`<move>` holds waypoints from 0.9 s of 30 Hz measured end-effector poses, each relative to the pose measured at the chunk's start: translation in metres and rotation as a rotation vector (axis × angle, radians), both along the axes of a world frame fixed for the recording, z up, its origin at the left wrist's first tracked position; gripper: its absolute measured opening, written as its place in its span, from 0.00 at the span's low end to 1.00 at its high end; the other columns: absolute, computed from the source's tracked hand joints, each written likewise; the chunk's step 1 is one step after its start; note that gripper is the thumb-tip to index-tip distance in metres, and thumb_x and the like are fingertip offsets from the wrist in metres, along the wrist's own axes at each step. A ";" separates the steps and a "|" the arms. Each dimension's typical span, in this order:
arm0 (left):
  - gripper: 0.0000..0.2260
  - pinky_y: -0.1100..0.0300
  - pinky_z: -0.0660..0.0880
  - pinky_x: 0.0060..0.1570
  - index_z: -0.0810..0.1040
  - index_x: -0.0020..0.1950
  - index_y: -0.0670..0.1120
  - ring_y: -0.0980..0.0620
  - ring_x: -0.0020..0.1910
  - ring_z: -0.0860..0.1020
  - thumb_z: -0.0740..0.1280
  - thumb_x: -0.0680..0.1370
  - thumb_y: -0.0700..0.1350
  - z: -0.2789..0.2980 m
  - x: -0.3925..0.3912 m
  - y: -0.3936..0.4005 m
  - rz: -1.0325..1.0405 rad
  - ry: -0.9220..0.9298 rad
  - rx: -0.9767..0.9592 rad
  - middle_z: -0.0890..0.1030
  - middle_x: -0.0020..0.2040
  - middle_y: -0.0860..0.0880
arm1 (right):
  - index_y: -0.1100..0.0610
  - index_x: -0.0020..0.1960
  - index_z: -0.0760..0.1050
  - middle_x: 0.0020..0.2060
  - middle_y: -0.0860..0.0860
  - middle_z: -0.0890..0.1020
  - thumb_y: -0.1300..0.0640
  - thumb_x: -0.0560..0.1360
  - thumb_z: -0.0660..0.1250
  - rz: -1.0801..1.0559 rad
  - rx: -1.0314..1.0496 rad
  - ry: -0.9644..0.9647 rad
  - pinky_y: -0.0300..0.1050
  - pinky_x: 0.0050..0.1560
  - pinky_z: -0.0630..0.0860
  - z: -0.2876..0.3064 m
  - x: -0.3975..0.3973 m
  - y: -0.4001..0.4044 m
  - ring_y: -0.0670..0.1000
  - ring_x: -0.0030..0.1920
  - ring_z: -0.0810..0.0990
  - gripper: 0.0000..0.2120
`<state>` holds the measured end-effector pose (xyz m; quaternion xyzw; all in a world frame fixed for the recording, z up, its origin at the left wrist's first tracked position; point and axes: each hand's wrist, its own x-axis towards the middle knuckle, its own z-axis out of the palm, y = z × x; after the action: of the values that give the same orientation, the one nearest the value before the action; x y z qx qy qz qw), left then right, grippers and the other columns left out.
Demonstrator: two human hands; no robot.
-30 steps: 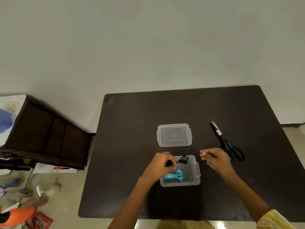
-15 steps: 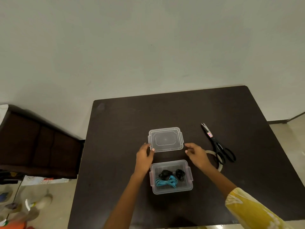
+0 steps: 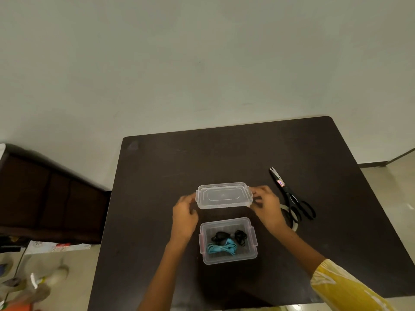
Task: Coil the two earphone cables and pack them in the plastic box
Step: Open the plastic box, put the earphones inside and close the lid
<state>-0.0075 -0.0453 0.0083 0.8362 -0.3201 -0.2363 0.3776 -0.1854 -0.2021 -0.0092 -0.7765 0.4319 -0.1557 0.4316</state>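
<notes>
Both forearms extended forward, converging ahead of the body. Left hand point(image 3: 184, 212) raised, fingers curled at the left end of the lid point(image 3: 224, 195), touching or gripping its edge. Right hand point(image 3: 265, 203) at the opposite end, fingers curled around the right edge. Right forearm partly covered by a yellow sleeve point(image 3: 345, 288); left forearm bare.

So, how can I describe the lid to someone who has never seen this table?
On the dark table, look past the open plastic box that holds the earphones. The lid is the flat clear rectangle between both hands. Unlike the box, it is shallow and has nothing in it.
</notes>
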 end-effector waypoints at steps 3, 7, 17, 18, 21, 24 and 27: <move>0.19 0.77 0.71 0.49 0.80 0.57 0.45 0.56 0.51 0.79 0.65 0.71 0.28 0.021 -0.012 0.021 0.095 0.037 -0.098 0.79 0.53 0.51 | 0.57 0.47 0.81 0.42 0.49 0.78 0.67 0.69 0.73 -0.048 -0.007 -0.157 0.27 0.42 0.74 0.023 -0.018 0.012 0.38 0.42 0.79 0.10; 0.09 0.72 0.76 0.44 0.81 0.49 0.47 0.57 0.46 0.81 0.73 0.71 0.37 0.036 -0.038 0.046 0.188 0.189 -0.200 0.81 0.47 0.51 | 0.56 0.40 0.80 0.36 0.48 0.80 0.59 0.71 0.73 -0.069 0.072 -0.194 0.33 0.39 0.75 0.031 -0.042 0.032 0.45 0.38 0.79 0.02; 0.10 0.75 0.72 0.29 0.83 0.39 0.48 0.64 0.26 0.77 0.72 0.70 0.33 0.010 -0.086 0.065 0.245 0.225 -0.030 0.78 0.28 0.60 | 0.61 0.41 0.82 0.33 0.56 0.83 0.57 0.73 0.71 -0.118 0.209 0.009 0.51 0.35 0.82 -0.008 -0.060 0.071 0.56 0.36 0.82 0.07; 0.08 0.75 0.71 0.29 0.84 0.40 0.46 0.65 0.27 0.77 0.72 0.70 0.33 0.007 -0.086 0.066 0.251 0.223 -0.026 0.78 0.28 0.61 | 0.61 0.40 0.82 0.33 0.56 0.83 0.57 0.73 0.71 -0.129 0.197 0.026 0.55 0.36 0.81 -0.013 -0.059 0.073 0.56 0.35 0.82 0.08; 0.05 0.76 0.71 0.30 0.84 0.43 0.42 0.68 0.29 0.78 0.72 0.71 0.34 0.001 -0.087 0.064 0.262 0.218 -0.018 0.78 0.30 0.61 | 0.58 0.45 0.83 0.35 0.52 0.84 0.55 0.72 0.72 -0.180 0.185 0.073 0.54 0.41 0.82 -0.020 -0.056 0.073 0.51 0.37 0.82 0.07; 0.04 0.76 0.72 0.30 0.84 0.43 0.42 0.66 0.28 0.78 0.71 0.72 0.35 -0.004 -0.086 0.063 0.276 0.225 -0.011 0.79 0.30 0.61 | 0.59 0.49 0.82 0.39 0.52 0.84 0.55 0.72 0.72 -0.188 0.195 0.112 0.53 0.45 0.82 -0.025 -0.055 0.071 0.50 0.40 0.82 0.09; 0.05 0.76 0.72 0.30 0.84 0.46 0.40 0.64 0.29 0.78 0.72 0.72 0.35 -0.010 -0.082 0.061 0.304 0.238 -0.003 0.79 0.32 0.59 | 0.58 0.49 0.82 0.39 0.52 0.84 0.53 0.72 0.72 -0.185 0.209 0.152 0.51 0.45 0.82 -0.026 -0.053 0.068 0.50 0.40 0.82 0.10</move>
<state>-0.0899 0.0157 -0.0020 0.8405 -0.1434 -0.2731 0.4454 -0.2385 -0.1342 -0.0354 -0.6936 0.5471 -0.0897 0.4599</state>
